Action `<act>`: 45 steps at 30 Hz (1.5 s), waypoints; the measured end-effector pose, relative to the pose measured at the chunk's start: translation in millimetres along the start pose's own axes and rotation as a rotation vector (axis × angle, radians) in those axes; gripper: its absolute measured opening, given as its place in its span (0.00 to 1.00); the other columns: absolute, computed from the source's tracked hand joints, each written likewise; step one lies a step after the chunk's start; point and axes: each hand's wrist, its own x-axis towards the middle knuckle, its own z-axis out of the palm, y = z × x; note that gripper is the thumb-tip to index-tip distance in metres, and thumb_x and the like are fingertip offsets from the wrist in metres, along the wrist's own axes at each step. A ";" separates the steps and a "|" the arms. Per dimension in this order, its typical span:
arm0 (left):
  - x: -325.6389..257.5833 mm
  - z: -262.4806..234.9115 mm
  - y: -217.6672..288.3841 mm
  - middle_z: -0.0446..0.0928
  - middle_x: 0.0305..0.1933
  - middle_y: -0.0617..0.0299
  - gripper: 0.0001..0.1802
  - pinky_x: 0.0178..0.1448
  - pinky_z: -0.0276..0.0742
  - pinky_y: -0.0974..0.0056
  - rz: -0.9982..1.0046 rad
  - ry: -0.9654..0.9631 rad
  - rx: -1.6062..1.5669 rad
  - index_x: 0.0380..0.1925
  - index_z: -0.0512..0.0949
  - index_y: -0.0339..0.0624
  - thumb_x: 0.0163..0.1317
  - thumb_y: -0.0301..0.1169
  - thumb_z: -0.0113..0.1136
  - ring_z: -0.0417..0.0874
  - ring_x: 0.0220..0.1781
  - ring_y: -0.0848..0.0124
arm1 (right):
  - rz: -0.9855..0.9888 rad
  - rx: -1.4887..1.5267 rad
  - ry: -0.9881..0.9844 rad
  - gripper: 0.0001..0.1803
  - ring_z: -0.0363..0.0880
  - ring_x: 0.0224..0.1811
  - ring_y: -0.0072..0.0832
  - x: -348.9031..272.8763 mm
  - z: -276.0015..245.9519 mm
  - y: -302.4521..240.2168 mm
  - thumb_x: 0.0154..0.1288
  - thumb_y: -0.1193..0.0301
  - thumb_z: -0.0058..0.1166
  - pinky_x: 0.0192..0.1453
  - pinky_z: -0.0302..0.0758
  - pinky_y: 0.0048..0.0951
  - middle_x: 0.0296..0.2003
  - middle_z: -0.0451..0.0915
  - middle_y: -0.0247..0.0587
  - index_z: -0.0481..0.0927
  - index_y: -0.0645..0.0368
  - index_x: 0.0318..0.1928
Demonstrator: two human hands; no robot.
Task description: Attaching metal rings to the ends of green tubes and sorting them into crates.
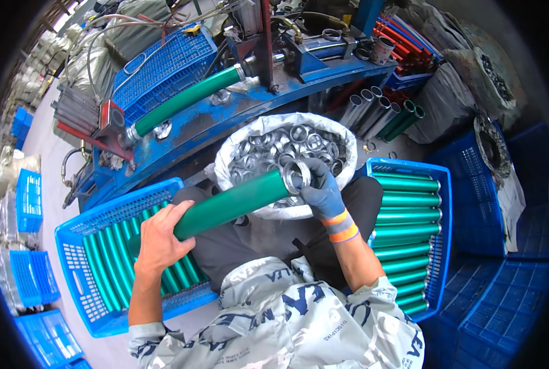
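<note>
My bare left hand [162, 237] wraps around the lower left part of a green metal tube [234, 202], which slants up to the right over my lap. In a grey-blue glove with an orange cuff, my right hand [322, 189] grips a silver metal ring [296, 177] at the tube's upper right end. Whether the ring is seated on the tube or just against it, I cannot tell. Just beyond, a white sack [224, 163] with a rolled rim holds many loose silver rings [280, 146]. Beneath my left arm, green tubes [107, 264] lie in a blue crate [71, 270].
More green tubes [406, 216] are stacked in a blue crate [445, 246] at my right. Across the front runs a blue machine bench [225, 117] with another green tube [188, 101] clamped in it. Several silver and green tubes [373, 114] stand upright beyond the sack.
</note>
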 end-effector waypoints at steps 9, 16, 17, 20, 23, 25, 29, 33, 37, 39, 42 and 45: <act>-24.2 15.4 -15.8 0.90 0.50 0.52 0.36 0.55 0.89 0.51 -0.090 0.138 -0.154 0.64 0.84 0.45 0.49 0.28 0.78 0.94 0.49 0.49 | 0.294 0.611 0.131 0.44 0.90 0.68 0.53 -11.0 -5.6 16.6 0.75 0.38 0.67 0.62 0.97 0.45 0.78 0.77 0.58 0.73 0.48 0.81; -36.4 24.0 -18.9 0.90 0.49 0.53 0.38 0.59 0.88 0.55 -0.300 0.029 -0.266 0.66 0.82 0.38 0.51 0.28 0.79 0.94 0.50 0.59 | 0.298 0.521 0.054 0.45 0.89 0.69 0.50 -13.6 11.4 11.7 0.79 0.37 0.63 0.62 0.96 0.51 0.78 0.78 0.53 0.68 0.44 0.85; -33.5 24.8 -11.5 0.90 0.49 0.53 0.38 0.59 0.88 0.55 -0.309 0.030 -0.263 0.66 0.82 0.38 0.51 0.28 0.79 0.94 0.50 0.59 | 0.297 0.430 0.032 0.45 0.87 0.72 0.47 -10.4 21.8 6.8 0.80 0.40 0.65 0.61 0.96 0.52 0.77 0.78 0.51 0.66 0.44 0.87; -11.4 22.6 9.1 0.89 0.49 0.53 0.36 0.58 0.88 0.54 -0.161 0.169 -0.223 0.64 0.83 0.40 0.51 0.26 0.78 0.94 0.48 0.56 | 0.171 -0.462 -0.051 0.55 0.78 0.79 0.33 -3.9 31.3 -7.3 0.70 0.74 0.78 0.82 0.78 0.42 0.78 0.77 0.44 0.60 0.60 0.90; -3.8 13.0 12.2 0.86 0.48 0.55 0.39 0.54 0.87 0.49 -0.038 0.062 -0.043 0.65 0.84 0.48 0.46 0.26 0.75 0.89 0.50 0.48 | 0.158 -0.341 -0.088 0.62 0.77 0.78 0.33 -10.3 27.9 -8.5 0.58 0.82 0.82 0.86 0.71 0.39 0.80 0.74 0.47 0.58 0.67 0.90; -5.1 4.7 12.6 0.85 0.47 0.55 0.39 0.54 0.86 0.49 -0.037 0.040 -0.012 0.65 0.84 0.48 0.45 0.26 0.75 0.89 0.49 0.49 | 0.118 -0.176 -0.055 0.65 0.79 0.78 0.37 -13.9 32.0 -11.4 0.57 0.83 0.81 0.84 0.75 0.41 0.79 0.76 0.50 0.54 0.65 0.91; -7.5 -0.8 13.4 0.84 0.45 0.56 0.40 0.53 0.85 0.49 -0.015 -0.016 0.076 0.64 0.85 0.48 0.42 0.25 0.75 0.87 0.48 0.51 | 0.159 0.060 -0.089 0.61 0.81 0.76 0.35 -14.4 31.8 0.6 0.62 0.82 0.77 0.81 0.78 0.40 0.79 0.76 0.51 0.55 0.66 0.90; -10.1 4.1 11.3 0.83 0.45 0.56 0.40 0.52 0.85 0.48 -0.016 -0.011 0.072 0.63 0.85 0.48 0.42 0.25 0.75 0.87 0.48 0.51 | 0.212 -0.084 -0.117 0.47 0.80 0.76 0.32 -17.1 34.8 3.9 0.72 0.76 0.70 0.82 0.75 0.37 0.80 0.76 0.48 0.64 0.71 0.87; -12.1 11.8 7.7 0.84 0.46 0.55 0.41 0.54 0.85 0.48 -0.036 -0.027 0.063 0.64 0.85 0.48 0.42 0.25 0.75 0.88 0.49 0.50 | 0.222 -0.205 -0.118 0.45 0.79 0.75 0.29 -16.8 33.1 4.0 0.73 0.77 0.69 0.82 0.74 0.34 0.77 0.79 0.47 0.65 0.70 0.87; -11.2 17.7 6.7 0.85 0.47 0.53 0.41 0.56 0.86 0.48 -0.061 -0.055 0.054 0.64 0.85 0.47 0.41 0.24 0.75 0.89 0.51 0.48 | 0.289 -0.279 -0.100 0.43 0.79 0.75 0.27 -15.4 35.0 1.1 0.75 0.77 0.67 0.81 0.74 0.33 0.76 0.80 0.45 0.66 0.70 0.86; -10.8 34.5 3.5 0.86 0.47 0.53 0.41 0.55 0.86 0.47 -0.060 -0.019 0.075 0.64 0.85 0.48 0.42 0.24 0.75 0.89 0.51 0.47 | 0.289 -0.388 -0.079 0.42 0.80 0.72 0.25 -6.1 21.7 14.1 0.76 0.78 0.67 0.79 0.75 0.31 0.76 0.80 0.44 0.68 0.68 0.86; -19.5 45.2 0.4 0.87 0.48 0.53 0.39 0.57 0.87 0.52 -0.111 0.057 -0.055 0.66 0.84 0.44 0.48 0.24 0.76 0.91 0.51 0.50 | 0.223 -0.308 0.012 0.37 0.83 0.71 0.30 31.4 -18.7 15.7 0.79 0.69 0.67 0.75 0.80 0.33 0.70 0.85 0.46 0.75 0.66 0.83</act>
